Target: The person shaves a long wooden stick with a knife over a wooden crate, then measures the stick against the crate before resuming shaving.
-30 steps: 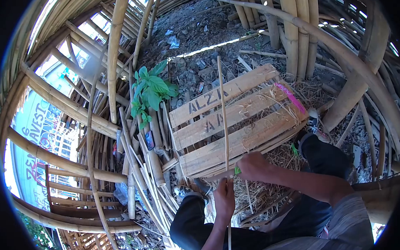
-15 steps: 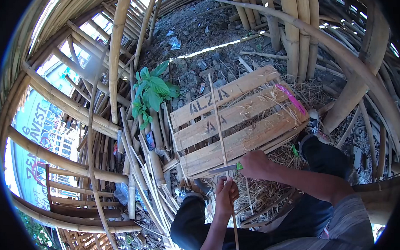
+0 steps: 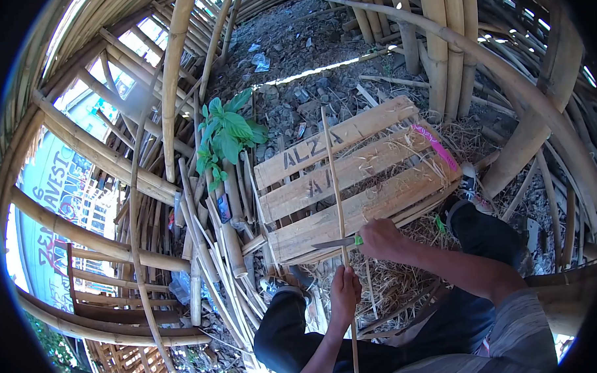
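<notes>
A long thin bamboo strip (image 3: 335,185) is held by the left hand (image 3: 345,293), just below the near edge of a slatted wooden crate (image 3: 371,200). The fingers of that hand are curled inward and the strip is gripped between them; the exact placing of each fingertip cannot be told. The strip is held nearly upright in the view, its upper part seen across the crate and its tip above the far slat, while its lower part is carried down past the wrist towards the dark trousers (image 3: 284,328).

A knife (image 3: 333,243) is grasped by the right hand (image 3: 380,240), with the fingers closed together about a green handle. The blade is pointed to the left and is crossed with the strip just above the left hand; how deep the edge is set cannot be told.

Dark letters are marked on the upper slats of the crate, and part of the lettering is covered by the strip. A pink band (image 3: 435,147) is noted at the right end. Loose shavings (image 3: 394,285) are scattered below the right hand and partly over the crate. To the left, a leafy green plant (image 3: 229,133) is observed beside bamboo poles (image 3: 231,248).
</notes>
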Demonstrator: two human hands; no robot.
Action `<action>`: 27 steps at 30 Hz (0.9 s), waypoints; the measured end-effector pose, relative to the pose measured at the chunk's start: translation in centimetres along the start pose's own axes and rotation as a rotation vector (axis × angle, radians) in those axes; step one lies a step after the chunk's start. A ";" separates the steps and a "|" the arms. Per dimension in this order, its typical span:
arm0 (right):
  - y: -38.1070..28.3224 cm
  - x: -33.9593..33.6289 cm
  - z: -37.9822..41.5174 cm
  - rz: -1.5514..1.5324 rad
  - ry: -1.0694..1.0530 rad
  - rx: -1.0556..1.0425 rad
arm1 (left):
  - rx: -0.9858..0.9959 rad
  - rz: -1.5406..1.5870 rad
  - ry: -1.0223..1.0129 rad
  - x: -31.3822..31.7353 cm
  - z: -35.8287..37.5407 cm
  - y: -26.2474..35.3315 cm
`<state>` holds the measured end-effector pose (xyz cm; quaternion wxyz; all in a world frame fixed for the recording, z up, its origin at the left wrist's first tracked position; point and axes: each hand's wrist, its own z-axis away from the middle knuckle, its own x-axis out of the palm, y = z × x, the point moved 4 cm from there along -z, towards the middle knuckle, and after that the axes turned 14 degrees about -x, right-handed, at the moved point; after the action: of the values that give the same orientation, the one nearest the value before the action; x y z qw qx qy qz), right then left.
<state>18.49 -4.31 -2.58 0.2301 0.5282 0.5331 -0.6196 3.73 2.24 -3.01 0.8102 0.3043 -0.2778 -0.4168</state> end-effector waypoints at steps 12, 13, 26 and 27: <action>-1.0 0.9 0.2 0.055 0.027 -0.041 | 0.449 -0.825 0.340 0.3 0.9 1.7; -1.9 0.8 0.4 0.065 0.019 -0.066 | 0.438 -0.837 0.363 0.2 0.8 1.8; -1.2 -0.3 1.0 0.035 -0.103 -0.018 | 0.429 -0.787 0.291 1.0 1.9 2.8; -0.3 -0.4 0.5 0.010 -0.036 -0.009 | 0.439 -0.824 0.315 0.8 2.1 2.7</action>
<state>18.19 -4.77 -2.14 0.2451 0.5184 0.5291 -0.6255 4.01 2.32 0.47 0.5271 0.6116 -0.0897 -0.5831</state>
